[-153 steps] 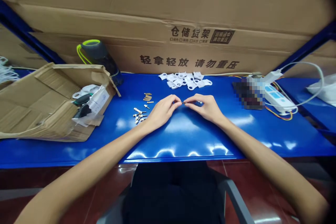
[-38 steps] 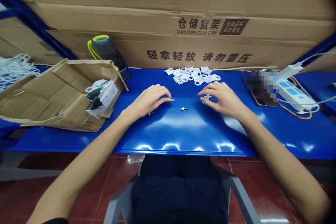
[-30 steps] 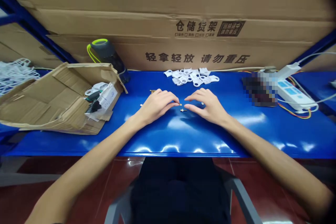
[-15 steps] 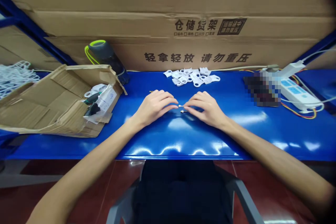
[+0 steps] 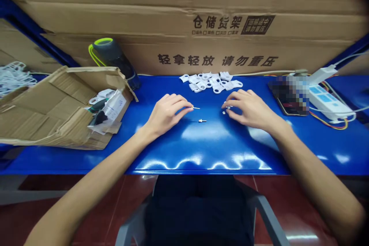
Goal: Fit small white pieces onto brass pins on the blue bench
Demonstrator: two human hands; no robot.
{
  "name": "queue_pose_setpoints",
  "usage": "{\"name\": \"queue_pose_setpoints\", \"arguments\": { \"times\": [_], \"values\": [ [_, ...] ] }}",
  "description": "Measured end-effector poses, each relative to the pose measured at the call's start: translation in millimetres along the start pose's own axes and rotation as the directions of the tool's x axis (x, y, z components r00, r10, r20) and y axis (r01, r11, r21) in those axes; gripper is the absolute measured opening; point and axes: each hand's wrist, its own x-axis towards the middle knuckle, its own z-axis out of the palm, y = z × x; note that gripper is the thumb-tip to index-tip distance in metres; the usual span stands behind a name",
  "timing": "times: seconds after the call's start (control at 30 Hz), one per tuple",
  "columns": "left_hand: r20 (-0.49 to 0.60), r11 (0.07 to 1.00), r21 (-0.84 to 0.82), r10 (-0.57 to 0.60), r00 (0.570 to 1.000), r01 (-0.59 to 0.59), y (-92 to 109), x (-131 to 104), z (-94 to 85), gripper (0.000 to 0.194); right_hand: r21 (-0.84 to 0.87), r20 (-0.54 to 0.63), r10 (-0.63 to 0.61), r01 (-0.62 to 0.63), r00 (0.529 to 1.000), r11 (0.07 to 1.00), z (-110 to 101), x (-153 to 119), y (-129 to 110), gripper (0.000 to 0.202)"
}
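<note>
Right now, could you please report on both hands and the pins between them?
Left hand: pinching thin pin. Right hand: open at small white pieces, contact unclear. Possible snag: loose pin on blue table between them, nearer the body.

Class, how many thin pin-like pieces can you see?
2: a held piece in the left hand, a loose piece on the blue table; the left hand may hide more.

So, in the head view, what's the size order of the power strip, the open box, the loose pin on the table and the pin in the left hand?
1. Open box
2. Power strip
3. Loose pin and held pin: too alike to rank; the left hand partly hides the held one.
</note>
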Motion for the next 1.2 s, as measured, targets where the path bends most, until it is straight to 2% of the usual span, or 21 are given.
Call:
{"name": "queue_pose_setpoints", "arguments": {
  "times": [0.17, 0.3, 0.43, 0.53, 0.7, 0.8, 0.97, 1.2],
  "values": [
    [-0.032, 1.0, 0.003, -0.004, 0.999, 0.004, -1.1, -0.7, -0.8, 0.029, 0.0, 0.099, -0.031, 0.031, 0.995, 1.0, 0.7, -5.8, 9.7, 0.027],
    [-0.07, 0.999, 0.002, 0.037, 0.997, -0.037, -2.3, -0.7, 0.5, 0.025, 0.03, 0.114, -0.032, 0.029, 0.993, 0.999, 7.3, -2.0, 9.7, 0.024],
    [-0.127, 0.995, 0.002, 0.098, 0.987, -0.098, -2.6, -0.5, 2.4, 0.02, 0.09, 0.063, 0.0, -0.005, 0.998, 0.996, 12.2, 2.2, 4.6, 0.021],
    [-0.134, 0.993, -0.02, 0.111, 0.985, -0.114, -0.9, -0.3, 3.7, 0.018, 0.233, -0.009, 0.045, -0.042, 0.999, 0.972, 16.0, 5.9, -8.7, 0.017],
    [-0.107, 0.991, -0.116, 0.057, 0.993, -0.069, 3.7, -0.8, 7.1, 0.02, 0.529, -0.147, 0.095, -0.003, 0.985, 0.849, 22.5, 11.6, -35.3, 0.013],
    [-0.095, 0.984, -0.169, 0.034, 0.995, -0.049, 6.0, -1.6, 10.4, 0.021, 0.634, -0.169, 0.167, -0.023, 0.971, 0.773, 26.0, 13.8, -44.0, 0.013],
    [-0.086, 0.967, -0.252, 0.012, 0.996, -0.033, 10.5, -1.9, 16.0, 0.021, 0.678, -0.172, 0.242, -0.063, 0.955, 0.732, 30.1, 16.5, -48.3, 0.015],
    [-0.009, 0.969, -0.244, 0.028, 1.0, -0.029, 12.5, -2.3, 19.7, 0.024, 0.597, -0.212, 0.126, 0.026, 0.969, 0.801, 30.8, 17.2, -55.3, 0.013]
  ]
}}
